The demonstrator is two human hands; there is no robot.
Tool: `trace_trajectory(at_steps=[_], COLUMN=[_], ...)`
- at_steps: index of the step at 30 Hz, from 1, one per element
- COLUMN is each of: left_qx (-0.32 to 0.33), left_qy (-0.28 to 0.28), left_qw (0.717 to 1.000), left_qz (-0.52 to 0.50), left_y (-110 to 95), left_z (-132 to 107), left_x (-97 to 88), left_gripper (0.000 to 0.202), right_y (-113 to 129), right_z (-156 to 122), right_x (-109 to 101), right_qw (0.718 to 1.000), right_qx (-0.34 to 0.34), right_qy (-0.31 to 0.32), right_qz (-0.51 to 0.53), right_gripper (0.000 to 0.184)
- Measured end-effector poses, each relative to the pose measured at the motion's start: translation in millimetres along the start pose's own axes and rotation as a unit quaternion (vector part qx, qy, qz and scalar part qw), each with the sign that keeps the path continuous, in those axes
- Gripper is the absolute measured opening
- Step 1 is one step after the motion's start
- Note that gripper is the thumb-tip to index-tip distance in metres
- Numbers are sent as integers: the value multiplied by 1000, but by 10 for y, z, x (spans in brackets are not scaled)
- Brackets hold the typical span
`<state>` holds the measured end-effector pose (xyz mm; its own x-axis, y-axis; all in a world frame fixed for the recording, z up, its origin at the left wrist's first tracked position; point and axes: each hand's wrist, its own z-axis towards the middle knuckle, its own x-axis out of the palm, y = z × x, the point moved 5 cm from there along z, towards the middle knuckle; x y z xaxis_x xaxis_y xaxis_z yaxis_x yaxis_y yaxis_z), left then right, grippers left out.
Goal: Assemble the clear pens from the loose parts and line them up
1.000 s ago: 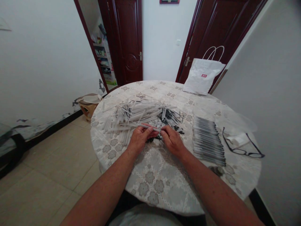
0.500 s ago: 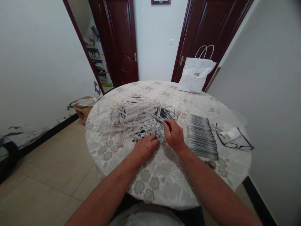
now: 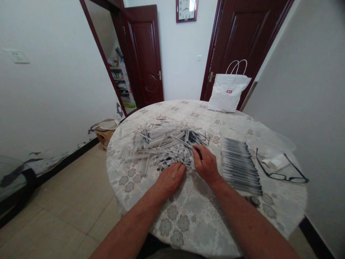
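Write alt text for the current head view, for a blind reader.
A person's right hand holds a slim pen tube over a loose heap of pen parts on a round, cloth-covered table; the left hand is at the heap's near edge. To the right lie a neat row of pens and black-framed glasses, with a white bag at the back.
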<state>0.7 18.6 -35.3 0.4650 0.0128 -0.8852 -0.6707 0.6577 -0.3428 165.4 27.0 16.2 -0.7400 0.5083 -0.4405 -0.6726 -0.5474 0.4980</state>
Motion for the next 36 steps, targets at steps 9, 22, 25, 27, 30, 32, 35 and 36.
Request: trace_trajectory(at_steps=[9, 22, 25, 27, 30, 32, 35, 36], left_qx=[-233, -202, -205, -205, -210, -217, -221, -221], left_qy=[-285, -311, -304, -303, -302, -298, -298, -301], left_qw=[710, 582, 593, 601, 612, 612, 601, 597], left_qz=[-600, -724, -717, -710, -700, -700, -708, -710], left_y=[656, 719, 705, 693, 677, 669, 665, 666], left_z=[-24, -12, -9, -6, -4, -2, -4, -6], left_x=[-396, -412, -411, -414, -411, -403, -399, -400], left_gripper=[25, 33, 35, 36, 37, 38, 38, 38], right_y=[71, 130, 123, 123, 123, 124, 135, 147], right_z=[-31, -107, -112, -112, -113, -121, -143, -151], right_x=[19, 169, 183, 187, 200, 223, 267, 280], right_qw=[999, 995, 995, 994, 992, 989, 983, 981], right_qx=[-18, -35, -38, -43, -60, -79, -114, -125], right_qy=[29, 97, 97, 98, 106, 119, 138, 141], right_qz=[23, 6, 3, 1, -11, -26, -46, -48], right_gripper=[17, 16, 16, 16, 15, 16, 17, 18])
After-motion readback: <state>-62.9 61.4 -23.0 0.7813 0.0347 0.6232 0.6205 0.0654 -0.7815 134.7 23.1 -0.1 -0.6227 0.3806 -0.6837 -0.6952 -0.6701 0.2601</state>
